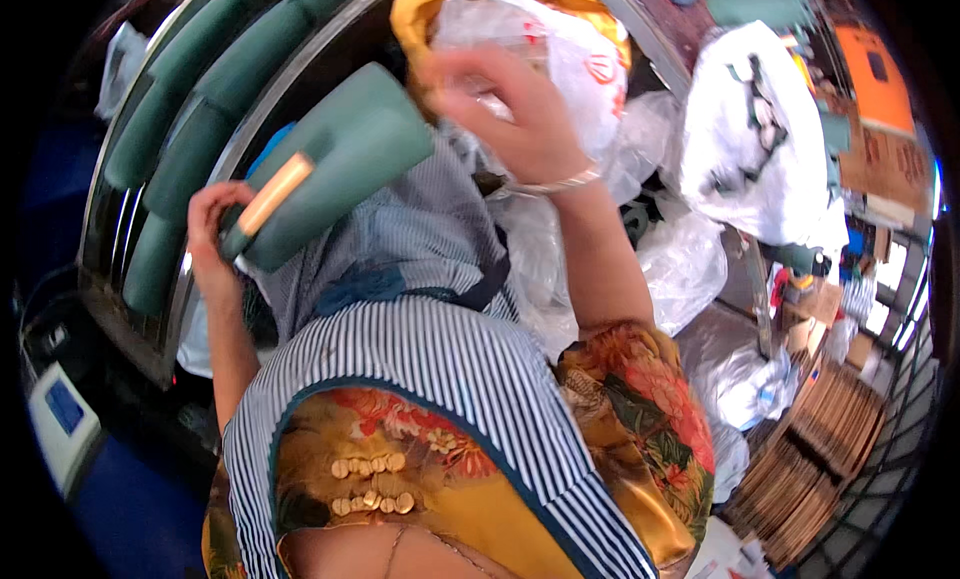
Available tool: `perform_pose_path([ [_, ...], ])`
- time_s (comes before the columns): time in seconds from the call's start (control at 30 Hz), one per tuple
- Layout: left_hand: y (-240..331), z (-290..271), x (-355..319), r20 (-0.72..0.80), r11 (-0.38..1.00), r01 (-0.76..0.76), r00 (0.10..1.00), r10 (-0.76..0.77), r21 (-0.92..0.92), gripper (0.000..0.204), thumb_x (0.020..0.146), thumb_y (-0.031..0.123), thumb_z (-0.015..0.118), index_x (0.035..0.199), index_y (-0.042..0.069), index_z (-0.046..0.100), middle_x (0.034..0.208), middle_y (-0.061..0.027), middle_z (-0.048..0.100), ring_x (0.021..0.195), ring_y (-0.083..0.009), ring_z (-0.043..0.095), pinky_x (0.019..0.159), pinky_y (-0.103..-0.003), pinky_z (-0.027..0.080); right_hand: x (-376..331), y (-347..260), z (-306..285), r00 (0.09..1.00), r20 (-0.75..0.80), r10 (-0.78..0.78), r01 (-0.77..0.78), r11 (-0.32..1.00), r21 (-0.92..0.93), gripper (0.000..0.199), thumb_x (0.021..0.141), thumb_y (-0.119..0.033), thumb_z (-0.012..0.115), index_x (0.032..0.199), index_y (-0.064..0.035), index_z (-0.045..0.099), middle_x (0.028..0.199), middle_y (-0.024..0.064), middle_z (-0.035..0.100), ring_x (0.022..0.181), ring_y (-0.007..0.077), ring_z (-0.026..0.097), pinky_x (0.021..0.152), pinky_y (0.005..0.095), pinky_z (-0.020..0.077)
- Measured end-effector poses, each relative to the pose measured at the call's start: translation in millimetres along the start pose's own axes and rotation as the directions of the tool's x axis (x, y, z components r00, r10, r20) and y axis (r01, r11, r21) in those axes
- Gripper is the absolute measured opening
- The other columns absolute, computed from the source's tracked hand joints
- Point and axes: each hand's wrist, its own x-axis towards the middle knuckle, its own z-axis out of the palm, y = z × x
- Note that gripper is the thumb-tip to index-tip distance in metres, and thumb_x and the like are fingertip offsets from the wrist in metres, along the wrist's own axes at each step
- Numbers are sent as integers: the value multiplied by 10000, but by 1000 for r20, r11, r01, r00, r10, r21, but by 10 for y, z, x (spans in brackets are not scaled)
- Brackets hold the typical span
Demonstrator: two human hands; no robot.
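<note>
My left hand (pixel 212 224) grips the narrower end of a dark green tapered cylinder (pixel 350 159), jug-like, with a light wooden strip like a handle along its side. The cylinder is tilted over my lap, its wide end toward the upper right. Just beyond that end my right hand (pixel 520 124) is raised, apart from it. Its fingers are blurred but look spread, and I see nothing in them. Behind this hand a white plastic bag (pixel 490 24) sits inside a yellow bag (pixel 410 14). A grey cloth (pixel 400 214) covers my lap.
At the left, several similar green cylinders (pixel 185 164) lie in rows on a metal-edged rack (pixel 285 69). A white bag (pixel 715 129) and clear plastic bags (pixel 685 264) are on my right. Farther right are an orange box (pixel 872 79) and stacked flat cardboard (pixel 830 419).
</note>
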Motion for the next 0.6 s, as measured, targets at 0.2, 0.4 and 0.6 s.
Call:
perform_pose_path([
  [0.2,50,18,-64,61,938,-181,983,171,296,480,809,342,746,1122,19,579,1109,-129,615,1055,-256,578,980,-376,408,-2601,1509,-806,290,-19,957,-957,290,-5,217,918,-213,568,896,-14,652,781,40,659,723,95,616,635,247,508],
  [0.4,-107,-242,-11,-78,960,-40,995,63,277,558,804,386,746,1184,18,569,1182,-101,602,1092,-222,558,979,-351,413,-3938,2848,-271,-54,-658,751,-993,-108,-42,350,803,-293,673,1052,-49,651,1123,182,651,1039,381,617,889,422,485],
  [0.6,9,-57,-47,-69,984,85,995,-75,158,570,791,285,763,1242,28,527,1198,-74,551,1140,-195,499,1027,-325,344,-3886,3427,-632,-514,-428,743,-635,6,773,640,721,-410,741,1208,-28,578,1203,227,606,1116,413,571,963,467,455],
])
